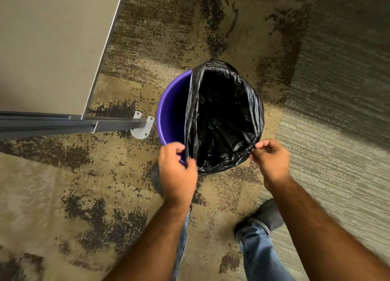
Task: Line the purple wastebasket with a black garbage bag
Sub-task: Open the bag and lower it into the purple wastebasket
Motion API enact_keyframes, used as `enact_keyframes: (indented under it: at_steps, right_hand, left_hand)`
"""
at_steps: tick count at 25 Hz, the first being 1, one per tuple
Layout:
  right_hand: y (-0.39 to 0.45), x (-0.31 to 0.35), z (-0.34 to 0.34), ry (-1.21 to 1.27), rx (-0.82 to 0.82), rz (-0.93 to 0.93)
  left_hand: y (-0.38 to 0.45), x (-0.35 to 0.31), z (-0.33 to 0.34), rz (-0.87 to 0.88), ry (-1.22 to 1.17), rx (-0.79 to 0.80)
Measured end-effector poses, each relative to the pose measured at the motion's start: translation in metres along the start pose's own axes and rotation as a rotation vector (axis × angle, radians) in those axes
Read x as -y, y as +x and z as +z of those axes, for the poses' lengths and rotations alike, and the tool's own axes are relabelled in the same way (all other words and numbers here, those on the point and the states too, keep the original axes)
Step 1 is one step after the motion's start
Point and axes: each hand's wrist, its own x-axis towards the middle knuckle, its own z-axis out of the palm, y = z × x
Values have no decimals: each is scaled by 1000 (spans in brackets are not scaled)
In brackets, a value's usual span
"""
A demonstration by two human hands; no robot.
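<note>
Fingers of both the left hand and right hand pinch the black garbage bag's near edge. It sits open in the purple wastebasket, whose left rim is uncovered, on the carpet.

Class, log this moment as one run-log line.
bag over right rim only | wastebasket left side bare | left hand, right hand pinching bag edge

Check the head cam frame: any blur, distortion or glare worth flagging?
Head view: centre sharp, garbage bag and both hands crisp; forearms and carpet smear toward the bottom edges; wide-angle bends the partition; soft sheen on the bag's folds, its interior nearly black; wastebasket evenly lit.
</note>
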Motion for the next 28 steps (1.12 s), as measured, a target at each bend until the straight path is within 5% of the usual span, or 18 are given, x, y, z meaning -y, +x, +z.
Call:
enact_keyframes:
  at_steps: [5, 9, 11, 14, 18, 22, 28]
  right_hand:
    - [-6, -6, 6, 60, -77, 39]
    - [-14, -14, 16, -170, -158, 84]
    - [-26, 5, 20, -351, -255, -40]
    - [-41, 56, 38, -569, -342, -533]
    - [0, 115, 104, -890, -35, -1133]
    - [59, 145, 151, -1344, 245, -1326]
    - [85, 173, 166, -1080, 330, -1470]
  left_hand:
    - [36, -37, 10, -80, 156, 203]
    - [52, -28, -13, -197, 109, 35]
    - [56, -21, -23, -179, 60, -6]
    - [56, -6, -20, -68, 73, 2]
    - [51, 10, -12, 6, 94, 25]
    - [54, 18, -13, 1, 119, 77]
    - [61, 33, -15, -1, 21, 156]
